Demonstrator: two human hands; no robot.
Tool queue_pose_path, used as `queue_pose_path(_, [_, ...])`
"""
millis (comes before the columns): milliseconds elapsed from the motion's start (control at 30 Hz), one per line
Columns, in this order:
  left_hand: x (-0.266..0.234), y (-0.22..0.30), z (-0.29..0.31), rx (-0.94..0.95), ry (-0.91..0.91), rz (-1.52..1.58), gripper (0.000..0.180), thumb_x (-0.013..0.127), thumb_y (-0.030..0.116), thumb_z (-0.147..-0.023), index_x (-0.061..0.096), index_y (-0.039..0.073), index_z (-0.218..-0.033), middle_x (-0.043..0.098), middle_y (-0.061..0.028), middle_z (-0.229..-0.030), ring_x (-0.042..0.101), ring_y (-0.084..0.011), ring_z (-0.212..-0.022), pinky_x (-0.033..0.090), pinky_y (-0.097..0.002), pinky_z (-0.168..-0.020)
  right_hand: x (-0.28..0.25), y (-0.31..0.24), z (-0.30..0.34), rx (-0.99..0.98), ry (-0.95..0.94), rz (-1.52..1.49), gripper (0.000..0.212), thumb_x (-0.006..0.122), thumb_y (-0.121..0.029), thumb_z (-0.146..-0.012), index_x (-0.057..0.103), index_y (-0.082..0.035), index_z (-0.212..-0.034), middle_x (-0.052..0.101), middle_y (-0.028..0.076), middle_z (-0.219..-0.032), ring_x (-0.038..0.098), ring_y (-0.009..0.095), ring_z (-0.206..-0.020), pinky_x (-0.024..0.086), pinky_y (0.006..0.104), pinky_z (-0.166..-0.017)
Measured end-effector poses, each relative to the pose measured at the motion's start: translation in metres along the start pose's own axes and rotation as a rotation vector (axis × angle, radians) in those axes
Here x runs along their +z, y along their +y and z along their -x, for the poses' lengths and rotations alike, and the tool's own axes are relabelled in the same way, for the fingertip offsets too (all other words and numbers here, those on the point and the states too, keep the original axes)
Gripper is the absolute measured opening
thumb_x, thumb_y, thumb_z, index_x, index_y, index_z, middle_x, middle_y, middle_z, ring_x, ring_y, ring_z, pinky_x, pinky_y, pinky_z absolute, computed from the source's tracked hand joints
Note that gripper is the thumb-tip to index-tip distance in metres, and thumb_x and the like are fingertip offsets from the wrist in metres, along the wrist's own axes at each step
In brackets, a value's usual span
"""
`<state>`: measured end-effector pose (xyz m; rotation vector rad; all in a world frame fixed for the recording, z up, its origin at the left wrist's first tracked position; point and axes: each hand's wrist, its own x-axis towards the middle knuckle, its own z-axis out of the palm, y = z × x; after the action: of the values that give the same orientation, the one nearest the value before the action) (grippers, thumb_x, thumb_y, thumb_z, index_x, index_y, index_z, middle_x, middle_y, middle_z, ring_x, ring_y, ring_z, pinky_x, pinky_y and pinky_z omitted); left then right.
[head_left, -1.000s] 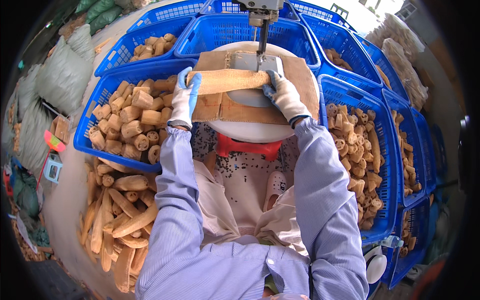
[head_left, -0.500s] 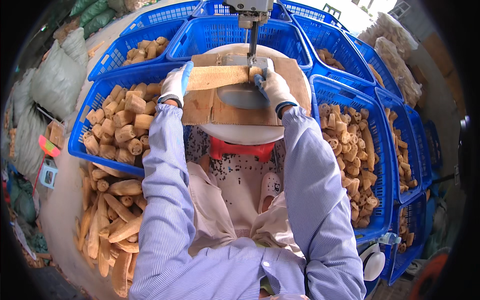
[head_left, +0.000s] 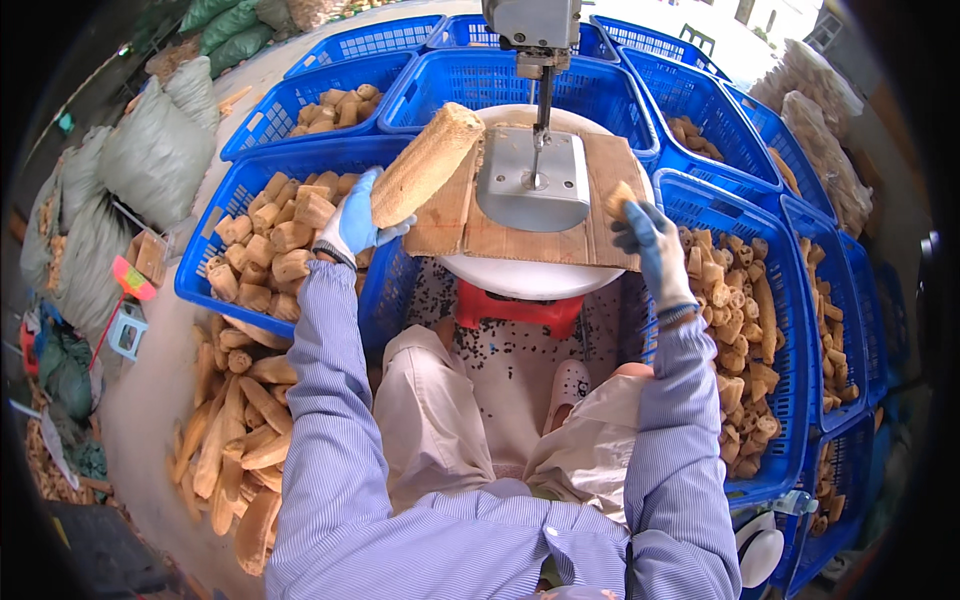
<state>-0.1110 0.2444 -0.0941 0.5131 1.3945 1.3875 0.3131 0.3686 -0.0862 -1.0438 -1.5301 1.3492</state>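
Note:
My left hand, in a white and blue glove, grips the lower end of a long tan loofah, tilted with its far end up and to the right. My gloved right hand pinches a short loofah piece over the right edge of a cardboard sheet; its fingers are somewhat blurred. Between the hands stands a cutting machine, its thin vertical blade coming down to a metal plate. The loofah is apart from the blade.
A blue basket of cut loofah pieces stands at my left, another blue basket of smaller pieces at my right. Whole loofahs lie heaped on the floor, front left. More blue baskets ring the machine. A red stool sits below the cardboard.
The loofah has come away from the blade and swung up at the left in my left hand. My right hand has moved right, carrying a short piece apart from it. The view has shifted slightly.

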Motion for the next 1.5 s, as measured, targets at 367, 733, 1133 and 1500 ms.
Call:
queue_pose_path(367, [0.005,-0.023,0.055,0.18,0.062,-0.012,0.06,0.048,0.057,-0.101,0.052,0.011,-0.139,0.065,-0.0139,-0.124,0.068,-0.024,-0.106,0.062,-0.0386,-0.076,-0.075,0.023,0.072,0.079,0.637,1.254,0.1,0.087,-0.034,-0.077,0.03,-0.017,-0.157,0.042,0.018,-0.154,0.047,0.038,-0.137,0.048,0.0478,-0.106])
queue_pose_path(733, [0.079,-0.035,0.073,0.487,0.024,-0.269,0.064,0.063,0.047,-0.097,0.049,0.007,-0.144,0.054,-0.0111,-0.137,0.052,-0.0197,-0.127,0.04,-0.0301,-0.107,0.05,0.005,0.012,-0.246,-0.21,0.087,0.072,0.078,-0.008,-0.087,0.045,-0.009,-0.15,0.065,0.011,-0.127,0.066,0.013,-0.097,0.055,0.0261,-0.084])
queue_pose_path(1133, [0.056,-0.036,0.027,0.495,0.087,-0.339,0.052,0.064,0.048,-0.096,0.062,0.006,-0.127,0.06,-0.0054,-0.128,0.055,-0.017,-0.117,0.042,-0.0319,-0.103,0.077,0.034,-0.034,-0.141,-0.18,0.038,0.053,0.076,-0.003,-0.087,0.059,-0.005,-0.137,0.073,0.01,-0.114,0.066,0.014,-0.103,0.051,0.0264,-0.09])
queue_pose_path(1500, [0.042,-0.029,0.01,0.435,-0.166,-0.22,0.053,0.068,0.04,-0.096,0.057,0.014,-0.142,0.058,-0.0058,-0.135,0.057,-0.0157,-0.121,0.048,-0.0311,-0.099,0.061,0.03,-0.043,-0.132,-0.162,0.186,0.057,0.081,-0.015,-0.085,0.058,-0.004,-0.136,0.072,0.01,-0.115,0.068,0.016,-0.098,0.054,0.0291,-0.087])
